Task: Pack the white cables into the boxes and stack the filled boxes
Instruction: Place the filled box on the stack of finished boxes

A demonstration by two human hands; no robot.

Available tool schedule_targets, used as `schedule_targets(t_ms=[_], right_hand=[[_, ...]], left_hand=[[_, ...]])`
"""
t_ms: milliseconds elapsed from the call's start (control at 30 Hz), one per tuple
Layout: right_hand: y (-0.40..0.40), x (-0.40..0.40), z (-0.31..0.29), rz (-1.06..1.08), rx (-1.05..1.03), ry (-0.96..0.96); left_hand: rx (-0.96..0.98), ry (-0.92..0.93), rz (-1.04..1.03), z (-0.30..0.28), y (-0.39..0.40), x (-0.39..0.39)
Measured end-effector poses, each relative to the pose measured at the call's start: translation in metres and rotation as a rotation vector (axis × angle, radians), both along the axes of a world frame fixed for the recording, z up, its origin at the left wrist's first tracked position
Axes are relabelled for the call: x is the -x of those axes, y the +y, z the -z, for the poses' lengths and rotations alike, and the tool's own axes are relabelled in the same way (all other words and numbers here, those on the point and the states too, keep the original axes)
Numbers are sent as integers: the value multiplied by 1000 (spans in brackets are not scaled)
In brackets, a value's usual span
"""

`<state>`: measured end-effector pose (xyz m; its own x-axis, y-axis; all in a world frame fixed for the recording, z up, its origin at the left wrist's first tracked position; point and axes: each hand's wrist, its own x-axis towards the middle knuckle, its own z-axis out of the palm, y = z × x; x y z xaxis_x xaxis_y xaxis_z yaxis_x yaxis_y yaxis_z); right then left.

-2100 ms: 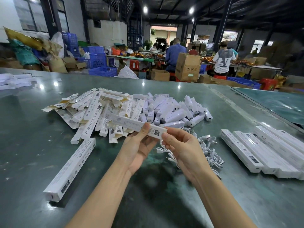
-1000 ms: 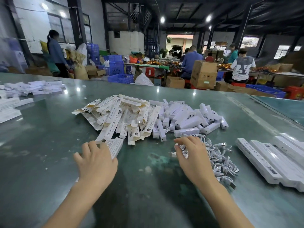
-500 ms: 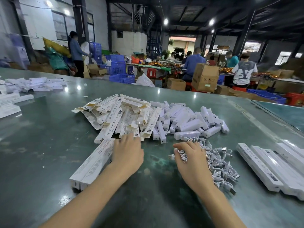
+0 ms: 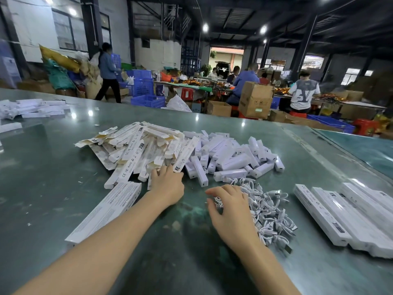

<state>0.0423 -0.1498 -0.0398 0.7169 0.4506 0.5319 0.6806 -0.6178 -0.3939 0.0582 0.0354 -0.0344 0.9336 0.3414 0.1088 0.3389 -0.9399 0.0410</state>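
Since the cables (image 4: 265, 207) are light, floppy and tangled, pinch one coil; right hand (image 4: 231, 211) fingers curl onto them, left hand (image 4: 168, 186) fingertips hidden among flat boxes (image 4: 138, 150).

White cables (image 4: 265, 206), green table (image 4: 42, 177)
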Motion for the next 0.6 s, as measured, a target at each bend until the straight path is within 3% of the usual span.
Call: schedule_targets(t_ms=[100, 233, 333, 467, 600], right_hand=[[0, 1, -1, 0, -2, 5], [-1, 2, -3, 2, -7, 26], [-1, 3, -3, -7, -38, 46], [-2, 3, -5, -29, -181, 85], [-4, 5, -9, -16, -364, 85]], left_hand=[[86, -125, 34, -3, 1, 4], [522, -693, 64, -19, -3, 24], [670, -977, -20, -30, -4, 42], [1045, -1247, -84, -39, -1, 59], [1121, -1368, -66, -40, 2, 71]])
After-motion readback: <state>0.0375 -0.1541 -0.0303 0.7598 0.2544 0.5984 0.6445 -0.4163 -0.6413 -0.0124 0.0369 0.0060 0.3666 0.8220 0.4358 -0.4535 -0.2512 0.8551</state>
